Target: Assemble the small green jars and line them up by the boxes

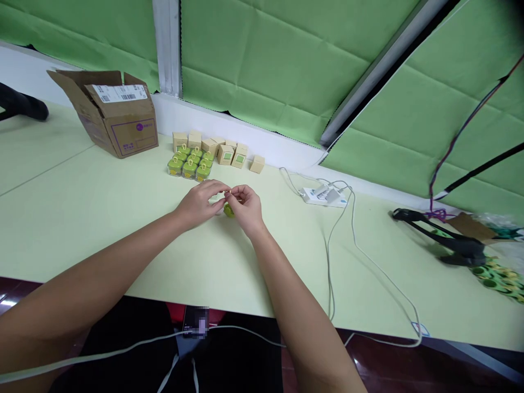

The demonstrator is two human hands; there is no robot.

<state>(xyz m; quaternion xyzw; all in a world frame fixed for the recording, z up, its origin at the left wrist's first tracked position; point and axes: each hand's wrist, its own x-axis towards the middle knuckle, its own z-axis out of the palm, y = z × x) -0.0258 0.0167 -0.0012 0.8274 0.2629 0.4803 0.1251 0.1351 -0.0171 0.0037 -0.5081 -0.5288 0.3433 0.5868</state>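
Over the middle of the pale green table (164, 245), my left hand (200, 204) and my right hand (246, 207) meet at their fingertips. Both hands have closed fingers around a small item with a green part (229, 210), mostly hidden by the fingers. It looks like the small clear containers with green lids (190, 167), which stand grouped behind my left hand. Several small cardboard boxes (226, 155) are lined up behind those containers, along the wall; one small box (257, 164) sits apart to the right.
An open cardboard carton (133, 128) stands at the back left. A white power strip (324, 196) with cables lies to the right. Farther right are a black stand (462, 248) and a pile of green pieces (497, 278). A phone (196, 322) rests below the table edge.
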